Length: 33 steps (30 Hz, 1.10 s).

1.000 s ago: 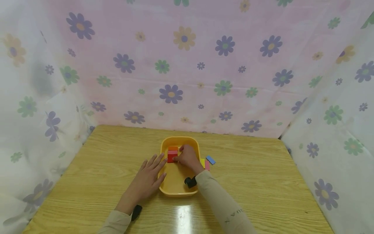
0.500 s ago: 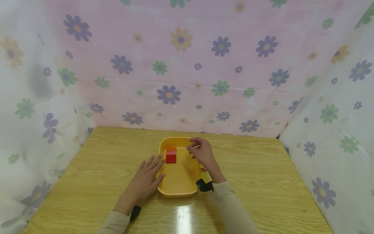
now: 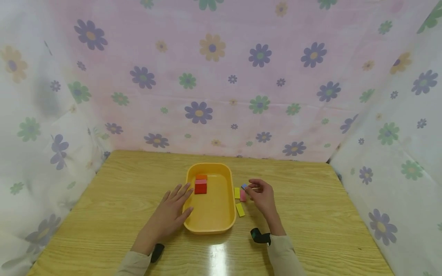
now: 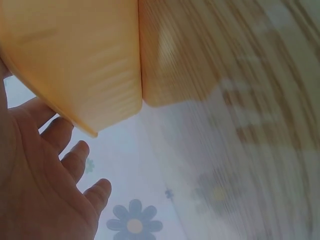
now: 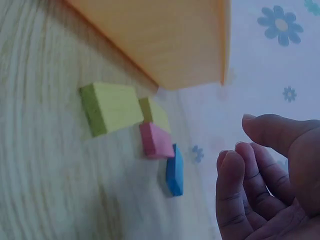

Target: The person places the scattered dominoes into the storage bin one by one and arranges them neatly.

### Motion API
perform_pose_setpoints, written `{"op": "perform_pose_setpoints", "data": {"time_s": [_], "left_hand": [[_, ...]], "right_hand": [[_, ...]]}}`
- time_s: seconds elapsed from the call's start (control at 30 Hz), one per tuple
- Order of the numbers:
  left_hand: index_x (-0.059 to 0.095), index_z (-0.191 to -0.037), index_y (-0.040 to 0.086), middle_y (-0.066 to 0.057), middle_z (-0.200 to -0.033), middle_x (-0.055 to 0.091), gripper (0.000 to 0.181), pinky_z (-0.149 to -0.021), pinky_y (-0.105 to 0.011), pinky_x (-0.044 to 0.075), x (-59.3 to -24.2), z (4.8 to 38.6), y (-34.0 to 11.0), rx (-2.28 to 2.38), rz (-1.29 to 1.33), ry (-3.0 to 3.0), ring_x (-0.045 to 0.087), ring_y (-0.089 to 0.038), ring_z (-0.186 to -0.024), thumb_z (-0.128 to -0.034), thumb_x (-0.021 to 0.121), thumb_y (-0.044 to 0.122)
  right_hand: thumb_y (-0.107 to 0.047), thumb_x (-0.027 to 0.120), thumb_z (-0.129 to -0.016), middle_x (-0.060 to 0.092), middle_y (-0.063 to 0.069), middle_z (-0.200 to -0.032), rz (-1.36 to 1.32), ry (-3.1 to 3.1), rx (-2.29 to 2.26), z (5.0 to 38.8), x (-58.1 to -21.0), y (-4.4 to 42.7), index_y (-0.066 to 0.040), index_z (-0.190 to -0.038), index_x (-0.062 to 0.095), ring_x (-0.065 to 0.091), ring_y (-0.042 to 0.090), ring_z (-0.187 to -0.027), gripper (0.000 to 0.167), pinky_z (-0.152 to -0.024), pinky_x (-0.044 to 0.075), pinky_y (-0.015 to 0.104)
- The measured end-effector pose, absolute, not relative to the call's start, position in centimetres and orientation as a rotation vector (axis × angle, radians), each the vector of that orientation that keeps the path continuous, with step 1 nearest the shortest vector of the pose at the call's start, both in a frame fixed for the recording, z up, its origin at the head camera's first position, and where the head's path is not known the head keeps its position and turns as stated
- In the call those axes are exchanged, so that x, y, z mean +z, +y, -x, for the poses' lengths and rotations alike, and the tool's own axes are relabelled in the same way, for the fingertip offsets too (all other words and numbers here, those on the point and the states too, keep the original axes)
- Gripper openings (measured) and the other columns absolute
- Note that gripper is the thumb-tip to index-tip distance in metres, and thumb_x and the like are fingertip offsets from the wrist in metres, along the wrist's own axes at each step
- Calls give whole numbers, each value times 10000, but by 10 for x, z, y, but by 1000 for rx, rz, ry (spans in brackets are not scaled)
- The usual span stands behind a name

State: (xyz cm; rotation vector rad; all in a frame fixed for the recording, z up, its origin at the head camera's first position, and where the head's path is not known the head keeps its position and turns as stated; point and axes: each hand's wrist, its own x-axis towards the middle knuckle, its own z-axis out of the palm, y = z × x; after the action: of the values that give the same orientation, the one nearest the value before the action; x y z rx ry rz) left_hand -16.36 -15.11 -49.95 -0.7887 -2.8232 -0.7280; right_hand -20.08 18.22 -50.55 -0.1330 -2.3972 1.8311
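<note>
Wood-grain table point(image 3: 310, 214) under its parted, empty fingers, the right hand point(image 3: 264, 197) could jostle the pink block point(image 5: 157, 141) crowding the blue block point(image 5: 175, 172) near its fingertips, left hand point(image 3: 168, 214) spread at the tray point(image 3: 210, 232).

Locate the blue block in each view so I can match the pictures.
Head: blue block right of the tray, at the left edge of the right hand.
Left wrist: not in the picture.
Right wrist: blue block below and slightly right of centre, beside the pink block.
Shared landmark: the tray, visible in all three.
</note>
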Motion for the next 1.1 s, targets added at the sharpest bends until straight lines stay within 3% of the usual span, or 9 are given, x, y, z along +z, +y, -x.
{"op": "perform_pose_setpoints", "data": {"time_s": [0.13, 0.33, 0.6, 0.87, 1.1], "left_hand": [[437, -1545, 65, -110, -1644, 340, 612, -1183, -689, 213, -500, 163, -153, -740, 793, -2832, 277, -409, -1519, -1018, 617, 319], [440, -1543, 65, -109, -1642, 344, 608, -1179, -690, 219, -501, 162, -153, -753, 799, -2816, 284, -417, -1514, -1019, 615, 320], [444, -1542, 71, -95, -1648, 335, 605, -1183, -685, 219, -505, 163, -153, -754, 796, -2800, 274, -402, -1522, -1022, 606, 332], [431, -1553, 84, -67, -1664, 302, 607, -1198, -670, 200, -506, 163, -154, -767, 788, -2825, 250, -378, -1537, -1033, 583, 357], [423, -1559, 93, -61, -1671, 285, 608, -1205, -662, 191, -505, 161, -154, -761, 779, -2838, 242, -369, -1542, -1037, 570, 368]], "right_hand": [[-39, 744, -911, 695, 238, -1082, 177, -2427, 1778, 198, -513, 189, 63, -1221, 671, 682, 243, -866, 335, -665, 586, 277], [-22, 745, -892, 699, 219, -1081, 253, -2585, 1581, 195, -516, 194, 57, -1213, 677, 696, 286, -903, 337, -752, 598, 335], [-14, 744, -865, 693, 223, -1085, 259, -2676, 1464, 202, -518, 192, 68, -1208, 674, 639, 247, -830, 359, -693, 535, 305], [-34, 754, -850, 691, 207, -1127, 251, -2762, 1397, 211, -517, 190, 50, -1205, 680, 641, 292, -949, 372, -850, 559, 444], [-55, 784, -857, 694, 193, -1107, 227, -2841, 1355, 218, -518, 191, 52, -1174, 690, 637, 326, -1031, 348, -941, 537, 491]]}}
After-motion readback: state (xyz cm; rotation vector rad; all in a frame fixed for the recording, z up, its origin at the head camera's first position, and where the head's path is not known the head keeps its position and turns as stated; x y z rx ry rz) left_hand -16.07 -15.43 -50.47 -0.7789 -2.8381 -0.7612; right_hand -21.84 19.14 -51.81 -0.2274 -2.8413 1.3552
